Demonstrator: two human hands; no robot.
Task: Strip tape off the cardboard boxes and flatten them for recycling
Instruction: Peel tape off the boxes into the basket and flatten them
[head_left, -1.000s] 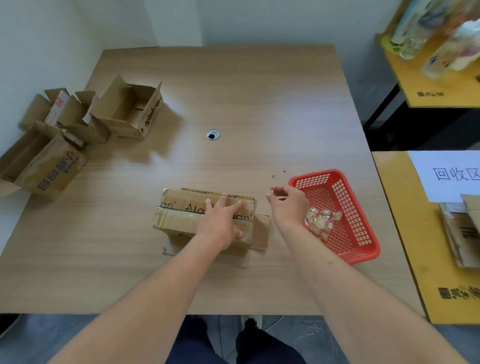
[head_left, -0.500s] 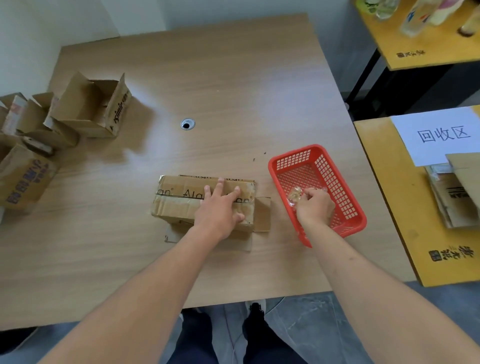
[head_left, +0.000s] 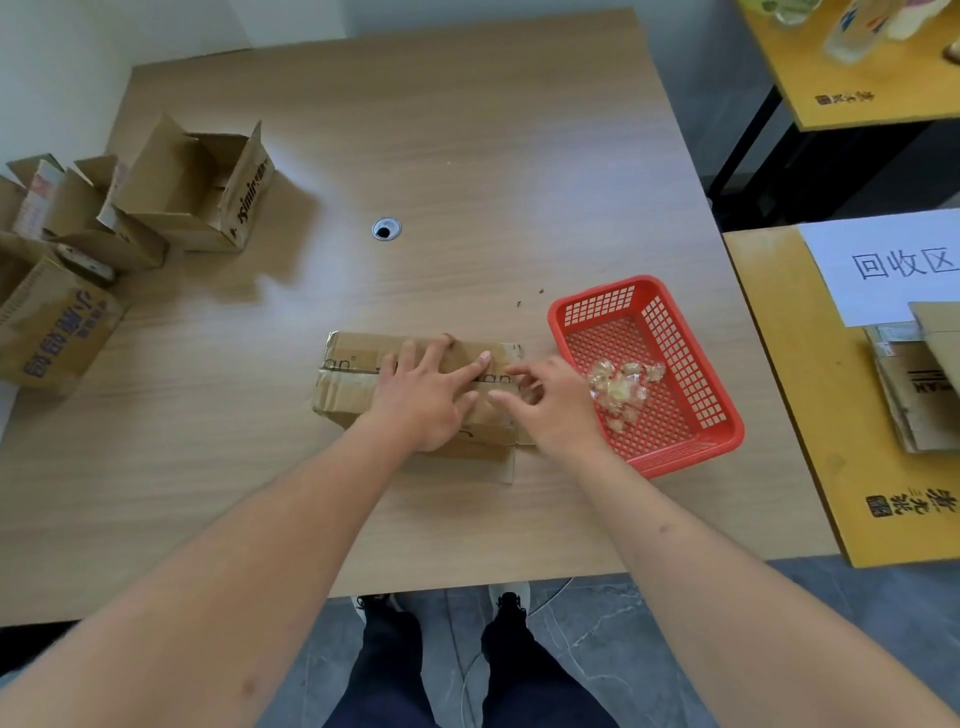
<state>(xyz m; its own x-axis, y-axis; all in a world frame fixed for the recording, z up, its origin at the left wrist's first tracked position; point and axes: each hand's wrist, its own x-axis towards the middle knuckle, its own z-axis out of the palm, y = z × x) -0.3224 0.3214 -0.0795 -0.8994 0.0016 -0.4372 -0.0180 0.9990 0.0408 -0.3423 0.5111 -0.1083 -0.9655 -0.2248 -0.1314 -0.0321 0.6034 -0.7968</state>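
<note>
Right hand (head_left: 553, 402) back from basket (head_left: 722, 415), fingers loose, left hand (head_left: 428, 395) flat pressing box (head_left: 348, 376), long axis left-right

Looks like an office or workroom: a wood-grain desk (head_left: 467, 156) with a cable hole (head_left: 386, 229), grey tiled floor (head_left: 597, 649), yellow side tables (head_left: 810, 467), one bearing a printed paper sign (head_left: 883, 265).

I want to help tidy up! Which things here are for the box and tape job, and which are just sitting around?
For the job:
- taped box, under the left hand and right hand
- red basket holding tape scraps
- open boxes waiting
- flattened cardboard

Just lying about:
- bottles
- paper sign
</note>
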